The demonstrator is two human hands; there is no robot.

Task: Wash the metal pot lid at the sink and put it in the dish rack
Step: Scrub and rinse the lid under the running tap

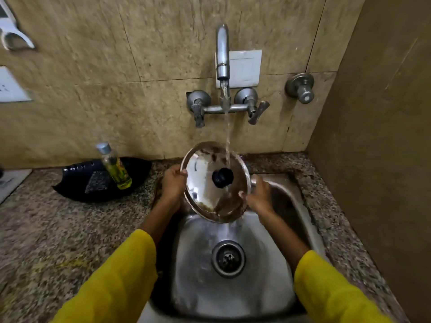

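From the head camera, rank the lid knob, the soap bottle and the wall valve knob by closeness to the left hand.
From the left hand:
1. Lid knob, just right, on the held lid.
2. Soap bottle, left, on the counter.
3. Wall valve knob, far right, up the wall.

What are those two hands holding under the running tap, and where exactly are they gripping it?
A metal pot lid, held by its rim: the left hand grips the left edge, the right hand the right edge. Its black knob is untouched.

Speckled granite counter (58, 229) surrounds steel sink (289, 183). At 10 o'clock: black tray (77, 183) carrying oil bottle (114, 166).
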